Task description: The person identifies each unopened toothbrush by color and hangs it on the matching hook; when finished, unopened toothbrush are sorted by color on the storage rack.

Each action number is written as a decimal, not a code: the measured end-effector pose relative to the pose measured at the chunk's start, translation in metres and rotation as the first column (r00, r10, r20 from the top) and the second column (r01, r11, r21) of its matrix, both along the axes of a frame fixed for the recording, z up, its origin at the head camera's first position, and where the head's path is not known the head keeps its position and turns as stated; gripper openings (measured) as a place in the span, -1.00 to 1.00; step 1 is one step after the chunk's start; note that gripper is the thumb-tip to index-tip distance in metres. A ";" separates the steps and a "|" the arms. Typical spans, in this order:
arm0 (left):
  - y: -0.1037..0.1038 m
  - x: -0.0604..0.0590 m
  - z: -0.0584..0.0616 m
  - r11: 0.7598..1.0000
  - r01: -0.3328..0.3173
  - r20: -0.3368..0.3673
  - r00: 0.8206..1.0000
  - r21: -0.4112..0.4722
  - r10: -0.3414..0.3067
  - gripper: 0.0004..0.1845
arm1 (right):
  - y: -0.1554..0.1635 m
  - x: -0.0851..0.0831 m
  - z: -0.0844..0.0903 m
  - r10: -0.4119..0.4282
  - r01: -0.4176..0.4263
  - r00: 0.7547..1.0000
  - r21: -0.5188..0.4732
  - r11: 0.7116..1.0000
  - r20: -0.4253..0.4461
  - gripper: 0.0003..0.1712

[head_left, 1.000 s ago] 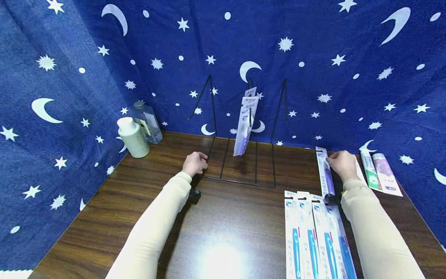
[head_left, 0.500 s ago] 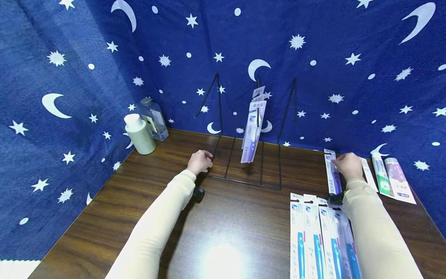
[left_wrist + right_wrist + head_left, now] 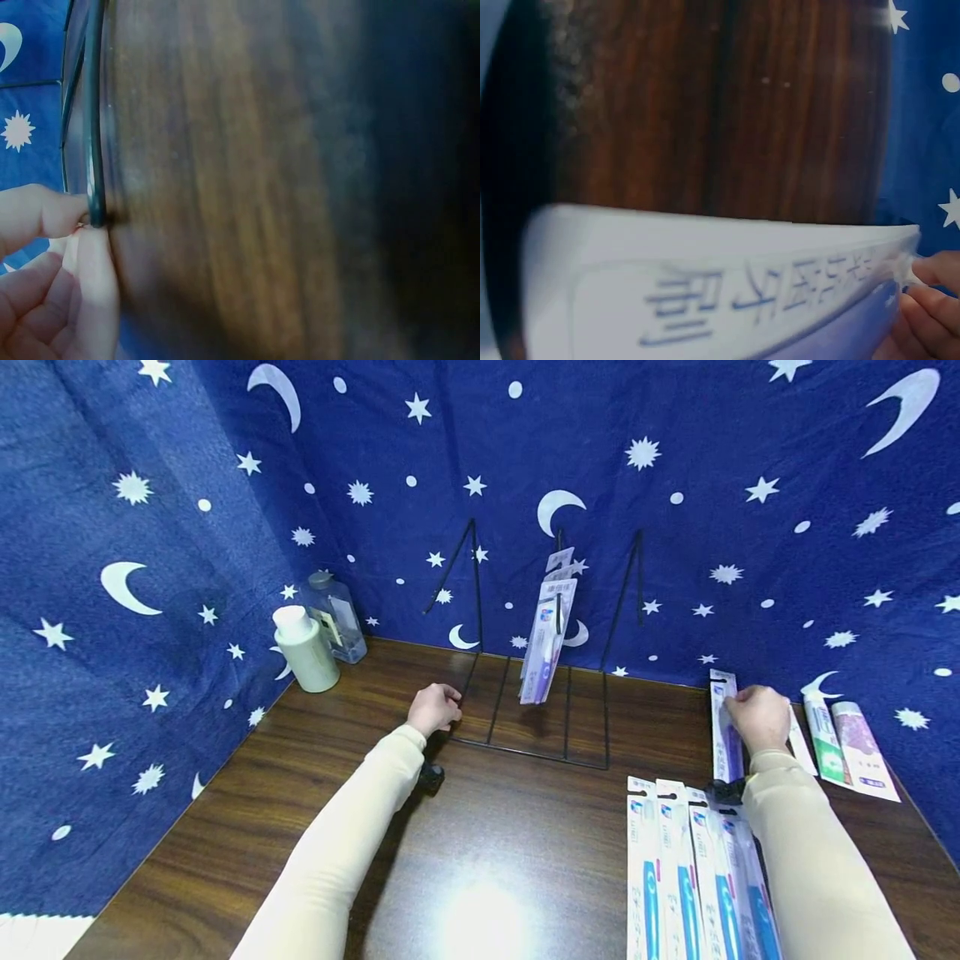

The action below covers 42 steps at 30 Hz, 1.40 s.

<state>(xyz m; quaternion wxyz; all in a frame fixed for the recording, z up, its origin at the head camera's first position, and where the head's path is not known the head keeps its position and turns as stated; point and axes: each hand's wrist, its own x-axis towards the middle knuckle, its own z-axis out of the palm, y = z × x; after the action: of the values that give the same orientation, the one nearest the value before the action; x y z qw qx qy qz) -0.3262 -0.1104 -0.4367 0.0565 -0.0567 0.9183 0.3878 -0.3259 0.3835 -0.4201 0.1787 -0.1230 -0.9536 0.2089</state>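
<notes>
My left hand (image 3: 435,708) is at the left side of a black wire display rack (image 3: 525,750); in the left wrist view, thumb and finger pinch the rack's wire (image 3: 94,150) near its corner. My right hand (image 3: 759,718) pinches the edge of a packaged toothbrush (image 3: 723,739) with a purple handle, on the right side of the table. That package's printed face (image 3: 705,300) fills the lower part of the right wrist view. Several purple toothbrush packages (image 3: 546,652) hang from the rack's middle hook, one in front of another.
Several packaged blue toothbrushes (image 3: 648,893) lie in a row at the front right. Toothpaste tubes (image 3: 862,747) and a narrow white package (image 3: 801,747) lie at the far right. A pale green bottle (image 3: 307,652) and a clear bottle (image 3: 337,618) stand at the back left, before a starry blue cloth (image 3: 375,427).
The head view has shifted a little. My right hand has raised the top of the purple toothbrush package slightly. The hanging packages have swung a little. My left hand stays at the rack.
</notes>
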 end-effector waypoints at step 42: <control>0.001 0.006 0.006 0.999 0.019 -0.022 1.000 -0.029 -0.020 -0.65 | -0.110 0.083 0.103 0.031 -0.279 0.762 -0.286 0.917 -0.647 -0.80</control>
<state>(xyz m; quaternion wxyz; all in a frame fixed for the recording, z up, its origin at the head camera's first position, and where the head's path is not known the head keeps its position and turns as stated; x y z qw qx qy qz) -0.3205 -0.1096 -0.4302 0.0493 -0.0444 0.9248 0.3745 -0.2427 0.2738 -0.3171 0.4428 0.0038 -0.7891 0.4258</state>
